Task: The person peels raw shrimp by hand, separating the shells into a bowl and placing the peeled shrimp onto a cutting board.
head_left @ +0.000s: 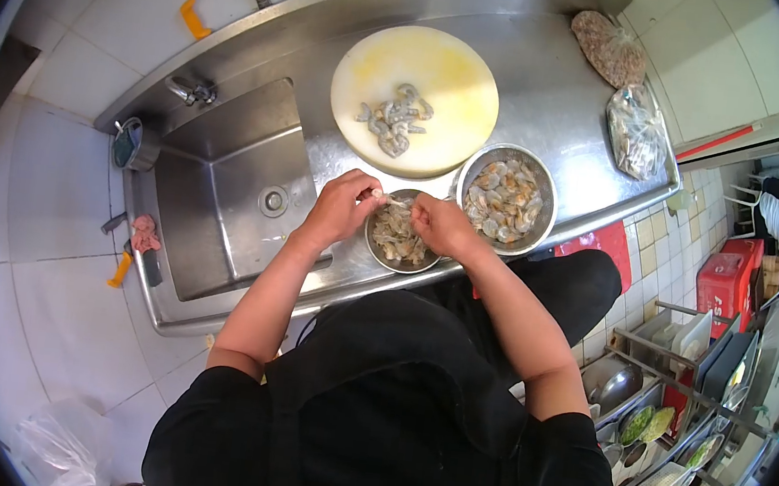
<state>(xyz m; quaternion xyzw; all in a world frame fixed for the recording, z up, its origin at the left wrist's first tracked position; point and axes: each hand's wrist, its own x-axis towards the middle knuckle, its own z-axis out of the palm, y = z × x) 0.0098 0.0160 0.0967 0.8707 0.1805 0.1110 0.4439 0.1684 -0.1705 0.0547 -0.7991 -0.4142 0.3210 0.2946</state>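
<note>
Both my hands are pinched over a small metal bowl point(400, 268) filled with greyish, shell-like shrimp pieces. A pale shrimp point(397, 203) appears to stretch between my fingertips, small and partly hidden. My left hand point(341, 208) grips its left end with thumb and forefinger; my right hand point(446, 227) pinches the other end. Touching distance to the right is a larger metal bowl point(551, 213) of shrimp point(505, 196). Beyond the bowls, several grey shrimp point(394, 120) lie heaped on a thick round cutting board point(467, 90).
To the left is a steel sink point(231, 217) with a faucet point(190, 90). Two filled plastic bags point(637, 131) point(609, 50) rest at the counter's right end. A metal container point(137, 145) and pink cloth point(145, 234) sit by the sink. A shelf rack point(681, 364) stands right.
</note>
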